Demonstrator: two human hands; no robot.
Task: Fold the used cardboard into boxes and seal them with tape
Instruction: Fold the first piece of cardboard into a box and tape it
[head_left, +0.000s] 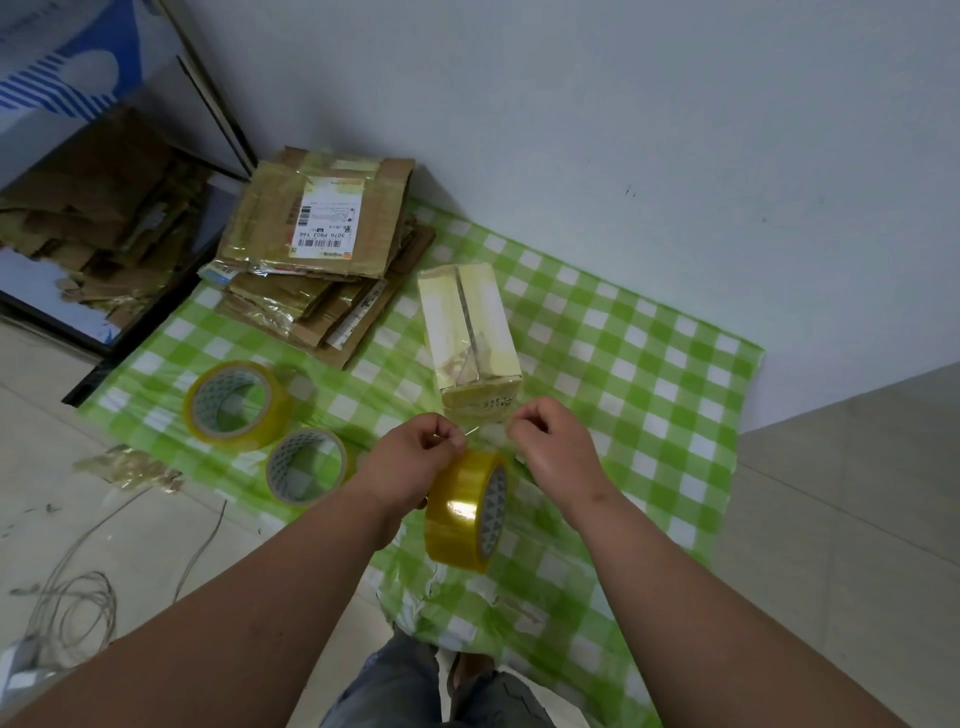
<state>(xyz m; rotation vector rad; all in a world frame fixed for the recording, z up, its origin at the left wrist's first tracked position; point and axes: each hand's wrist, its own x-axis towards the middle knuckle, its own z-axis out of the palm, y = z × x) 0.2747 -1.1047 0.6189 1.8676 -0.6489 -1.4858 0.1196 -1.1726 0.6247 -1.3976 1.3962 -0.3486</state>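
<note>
Pulling: clear tape strip off yellow tape roll
Fingers: left hand, right hand both pinching strip
Done: small taped cardboard box
Left: flat brown cardboard stack

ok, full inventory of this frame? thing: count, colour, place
tape rolls on cloth: 2, yellowish clear, left of the hands
held tape roll: 1, yellowish clear, hanging under the hands
folded box: 1, brown with pale tape, cloth centre
flattened cardboard stack: 1 stack, brown, cloth's far left
loose cardboard pile: 1, brown, far left floor
checked cloth: 1, green and white, on floor
wire: 1 coil, grey, lower left floor
left hand: pinching tape
right hand: pinching tape end
</note>
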